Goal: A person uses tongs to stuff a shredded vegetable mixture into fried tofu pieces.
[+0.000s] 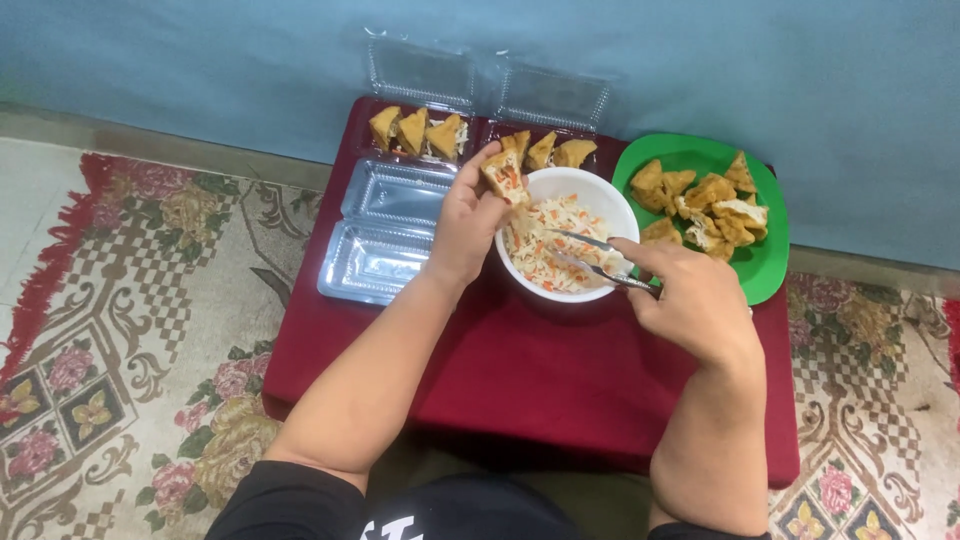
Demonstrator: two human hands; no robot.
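The left hand [465, 225] grips a filled tofu piece [503, 176] over the white bowl [610, 205]. The right hand [690, 300] squeezes metal tongs [590, 258], tips in the shredded filling [545, 245].

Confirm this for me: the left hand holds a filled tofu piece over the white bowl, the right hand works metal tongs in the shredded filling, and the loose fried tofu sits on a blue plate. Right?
One detail is off: the plate under the loose fried tofu is green, not blue, as the head view shows. The rest holds: the left hand holds a filled tofu piece over the white bowl, and the right hand works metal tongs in the shredded filling.
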